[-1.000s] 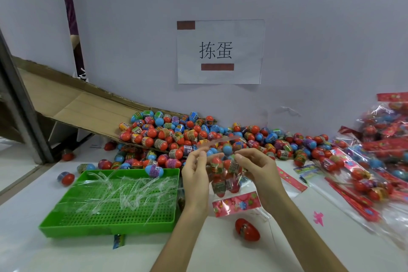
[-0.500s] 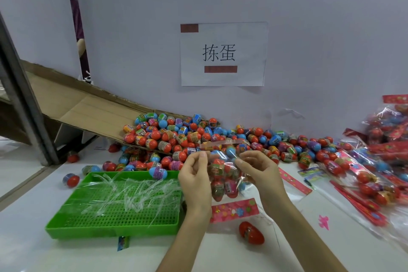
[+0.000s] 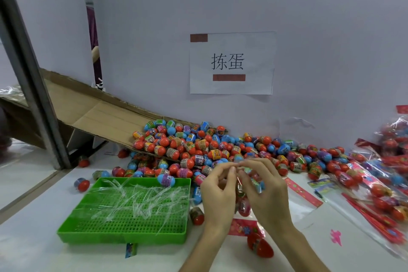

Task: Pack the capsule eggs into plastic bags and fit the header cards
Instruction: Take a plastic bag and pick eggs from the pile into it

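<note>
Beside the green tray (image 3: 121, 237) of clear strips (image 3: 136, 199), both hands (image 3: 217, 192) (image 3: 265, 190) pinch the egg-filled bag (image 3: 244, 206).

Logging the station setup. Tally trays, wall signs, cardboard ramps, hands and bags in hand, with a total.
Tray: 1
Sign: 1
Ramp: 1
Hands: 2, left hand and right hand
Bag in hand: 1
Total: 6
</note>
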Demonstrator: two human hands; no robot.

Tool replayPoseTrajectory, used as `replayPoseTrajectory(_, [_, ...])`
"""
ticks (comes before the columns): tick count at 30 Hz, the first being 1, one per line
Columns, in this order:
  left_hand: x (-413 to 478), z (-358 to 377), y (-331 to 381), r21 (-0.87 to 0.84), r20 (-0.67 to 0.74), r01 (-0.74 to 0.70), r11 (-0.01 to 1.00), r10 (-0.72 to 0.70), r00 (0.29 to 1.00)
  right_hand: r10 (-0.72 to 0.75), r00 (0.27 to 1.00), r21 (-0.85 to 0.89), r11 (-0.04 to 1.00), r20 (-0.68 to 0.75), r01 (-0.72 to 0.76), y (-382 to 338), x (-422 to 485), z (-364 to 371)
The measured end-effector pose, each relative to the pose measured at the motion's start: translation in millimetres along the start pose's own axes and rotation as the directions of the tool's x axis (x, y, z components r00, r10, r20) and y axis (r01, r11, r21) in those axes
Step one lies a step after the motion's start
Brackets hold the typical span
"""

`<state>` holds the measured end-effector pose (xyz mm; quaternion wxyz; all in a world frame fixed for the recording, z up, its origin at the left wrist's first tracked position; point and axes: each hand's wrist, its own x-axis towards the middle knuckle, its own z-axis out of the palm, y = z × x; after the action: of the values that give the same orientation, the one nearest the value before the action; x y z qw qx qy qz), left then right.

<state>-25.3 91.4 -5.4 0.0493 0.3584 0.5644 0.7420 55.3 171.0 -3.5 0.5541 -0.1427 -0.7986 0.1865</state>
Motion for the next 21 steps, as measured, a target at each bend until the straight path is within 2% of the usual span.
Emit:
replayPoseTrajectory(5, [-3.3,-0.8,-2.4,0.137,0.066,-0.081,0.987,0.072,0.995,0.001,1.000,-0.030,1.000,-0.013,-0.001,1.4,1.6,-2.1])
replayPoseTrajectory(12, [-5.7,-2.0,-8.1,0.346,0.123,-0.248,0.905,0.218,0.968,-0.045,0.999,-0.057,0.997,-0.010,0.045,7.8,1.9,-8.1])
replayPoseTrajectory(21, [-6.8,-2.8,-8.0,0.424,0.171,-0.298,0.855,0.248,0.954,-0.049,0.999,-0.116,0.992,0.004,0.049,7.3,-0.4,-8.1])
